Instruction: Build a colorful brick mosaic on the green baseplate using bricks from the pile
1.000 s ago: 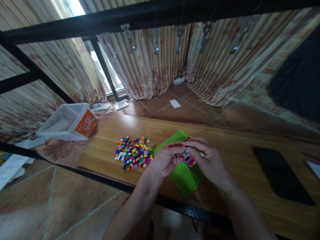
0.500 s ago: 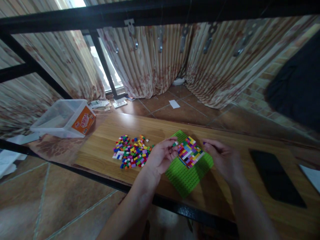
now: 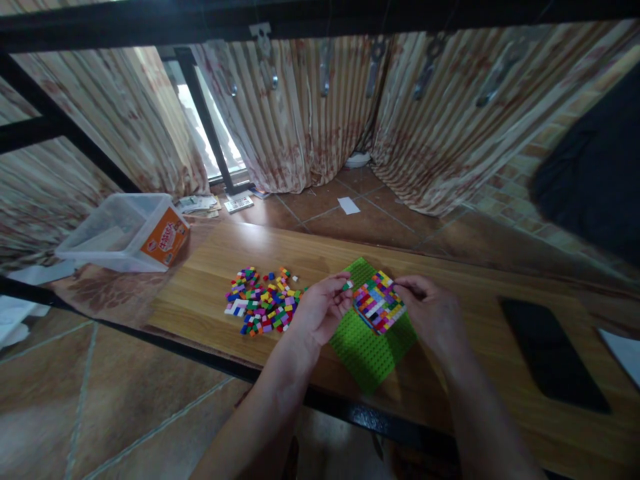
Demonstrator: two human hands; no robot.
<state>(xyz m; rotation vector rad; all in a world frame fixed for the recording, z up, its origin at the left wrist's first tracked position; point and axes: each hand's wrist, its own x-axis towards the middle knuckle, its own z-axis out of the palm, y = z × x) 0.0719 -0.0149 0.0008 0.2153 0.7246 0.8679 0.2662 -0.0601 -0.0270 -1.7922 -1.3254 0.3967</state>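
Observation:
On the wooden tabletop lies a green studded baseplate (image 3: 373, 363), turned at an angle. A patch of multicoloured toy bricks (image 3: 380, 303) covers its middle. My left hand (image 3: 323, 310) is over the plate's left edge, fingers curled, pinching small toy bricks (image 3: 347, 285), green and white. At the right corner of the patch, my right hand (image 3: 433, 313) has thumb and finger closed on a small dark purple brick, mostly hidden by the fingertips. Left of my left hand lies a loose pile of mixed-colour bricks (image 3: 265, 303).
A clear plastic box (image 3: 107, 257) with an orange label stands at the far left. A black flat slab (image 3: 553, 353) and white paper (image 3: 623, 357) lie on the right. A dark metal bar (image 3: 320, 30) with hooks crosses above, before striped curtains (image 3: 310, 133).
My right hand has moved left, bringing the purple brick from beside the patch to its right corner. My left hand keeps its pinch, nearly in place. The view has shifted slightly.

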